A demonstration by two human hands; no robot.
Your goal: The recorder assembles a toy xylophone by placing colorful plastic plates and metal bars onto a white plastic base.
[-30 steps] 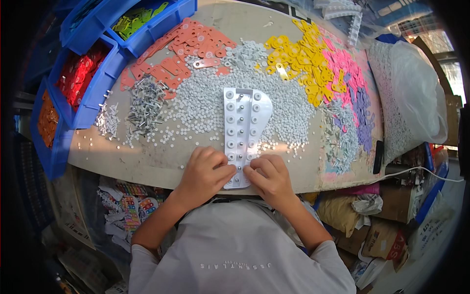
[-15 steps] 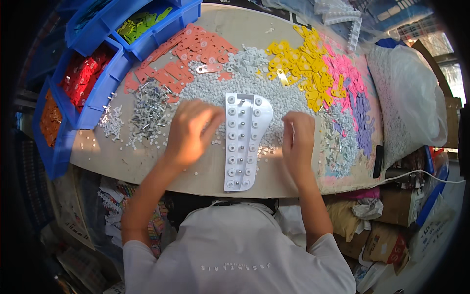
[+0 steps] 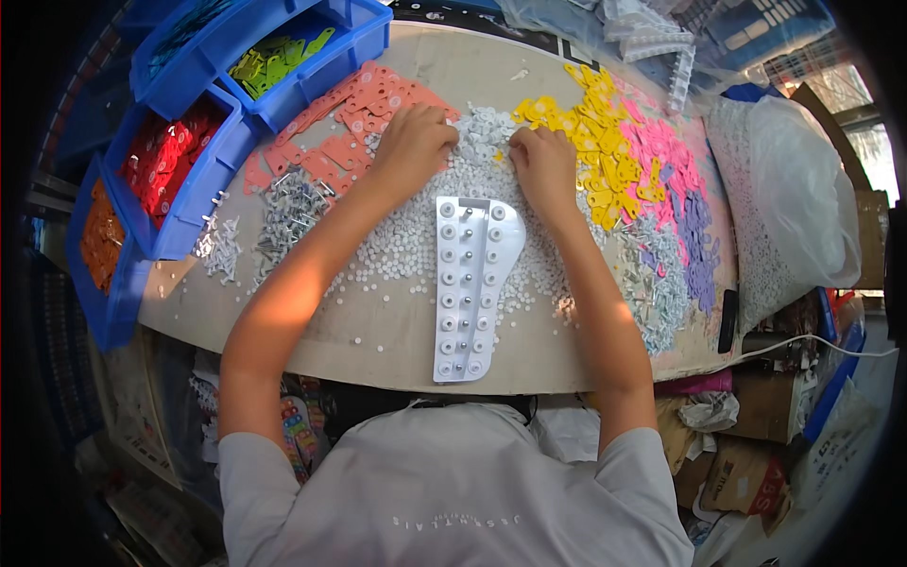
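Note:
My left hand is at the far middle of the table, between the coral strips and the heap of pale grey strips. Its fingers are curled together, and whatever they hold is hidden. My right hand reaches to the other side of that grey heap, beside the yellow strips; its fingertips pinch together over something too small to name. Nearer me lies a white plastic holder with round caps along both sides and metal pins down its middle. Small white discs spread around it.
Blue bins with red, orange and green pieces stand at the left. Metal rivets lie left, more right. Pink strips and purple strips cover the right side. A clear bag bulges past the right edge.
Both hands have moved away from me, from either side of the white holder to the grey strip heap. The holder appears slightly lower in view, along with the whole table.

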